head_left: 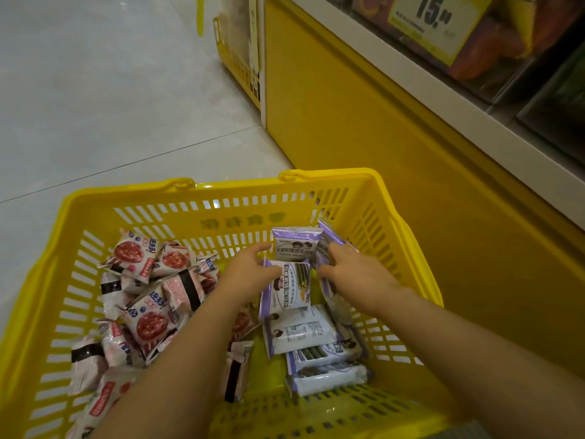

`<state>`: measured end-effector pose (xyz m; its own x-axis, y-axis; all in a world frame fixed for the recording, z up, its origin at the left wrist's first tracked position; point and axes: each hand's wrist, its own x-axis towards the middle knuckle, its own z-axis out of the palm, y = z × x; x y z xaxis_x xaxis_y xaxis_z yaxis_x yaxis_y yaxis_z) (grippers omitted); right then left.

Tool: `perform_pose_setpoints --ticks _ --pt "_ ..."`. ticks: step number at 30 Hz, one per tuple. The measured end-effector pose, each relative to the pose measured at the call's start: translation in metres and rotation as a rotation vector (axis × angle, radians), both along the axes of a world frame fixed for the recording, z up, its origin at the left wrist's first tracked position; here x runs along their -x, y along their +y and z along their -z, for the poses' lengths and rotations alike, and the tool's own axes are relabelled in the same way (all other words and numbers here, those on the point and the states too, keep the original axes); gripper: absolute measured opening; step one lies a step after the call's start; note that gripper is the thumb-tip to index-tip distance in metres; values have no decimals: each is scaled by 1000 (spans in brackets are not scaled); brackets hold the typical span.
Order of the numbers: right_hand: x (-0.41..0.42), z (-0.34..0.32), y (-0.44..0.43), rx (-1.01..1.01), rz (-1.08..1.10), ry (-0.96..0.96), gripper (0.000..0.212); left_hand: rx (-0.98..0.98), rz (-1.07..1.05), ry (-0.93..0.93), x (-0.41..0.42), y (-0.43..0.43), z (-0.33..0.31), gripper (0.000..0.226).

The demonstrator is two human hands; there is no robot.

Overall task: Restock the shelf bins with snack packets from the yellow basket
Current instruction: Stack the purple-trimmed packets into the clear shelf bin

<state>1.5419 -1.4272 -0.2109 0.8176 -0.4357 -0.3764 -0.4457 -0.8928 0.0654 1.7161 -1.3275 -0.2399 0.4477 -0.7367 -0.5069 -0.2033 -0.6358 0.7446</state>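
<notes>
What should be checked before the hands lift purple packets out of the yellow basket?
1. Left hand has a packet: ok; it pinches the front purple packet.
2. Right hand hold: cannot tell; its fingers lie over the upright purple packets by the right wall of the yellow basket.
3. Kinds kept apart: ok; the pink packets lie on the left side.
4. Way up out of the basket: ok; nothing hangs above it.
5. Target bin: cannot tell; no purple packets show on the shelf.
</notes>
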Motion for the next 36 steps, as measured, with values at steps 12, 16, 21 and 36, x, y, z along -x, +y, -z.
perform_pose_setpoints --ticks 12,16,21,36 --pt "-11 -18 -22 -3 -241 109 29 72 131 -72 26 9 23 36" --pt "-18 -28 -27 -22 -235 36 12 40 336 -62 35 5 28 71" --pt "-28 -46 -36 -149 -50 -53 7 173 12 -20 21 1 20 71" --pt "-22 -1 -10 -558 280 -279 37 218 -76 173 23 8 29 42"
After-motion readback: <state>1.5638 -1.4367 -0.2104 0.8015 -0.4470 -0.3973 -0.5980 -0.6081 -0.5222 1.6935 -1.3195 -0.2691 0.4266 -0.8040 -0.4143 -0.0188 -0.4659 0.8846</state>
